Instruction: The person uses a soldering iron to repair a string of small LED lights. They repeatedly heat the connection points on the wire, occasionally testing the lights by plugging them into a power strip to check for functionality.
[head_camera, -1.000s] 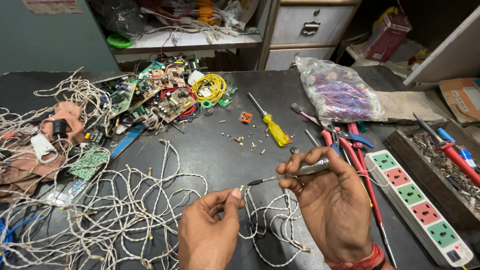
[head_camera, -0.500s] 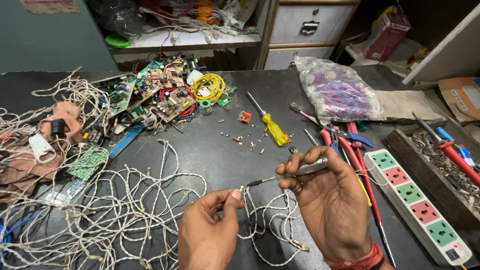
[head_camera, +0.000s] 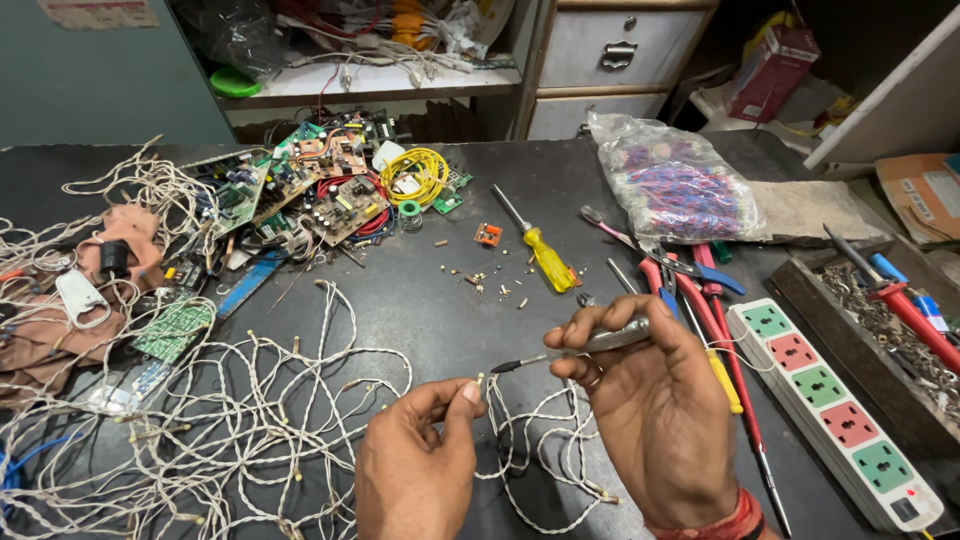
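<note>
My left hand pinches the end of a thin white twisted wire between thumb and forefinger, near the bottom middle. My right hand grips a slim metal-bodied tool, like a soldering iron, held sideways. Its dark tip points left and sits just right of the wire end, almost touching it. A large tangle of the same white wire spreads over the dark table to the left and under both hands.
Circuit boards and a yellow wire coil lie at the back. A yellow screwdriver, red-handled pliers, a white power strip, a bag of parts and a tray of bits sit right.
My right hand has drifted slightly, keeping the tool tip close to the wire end. My left hand still pinches the wire in nearly the same spot.
</note>
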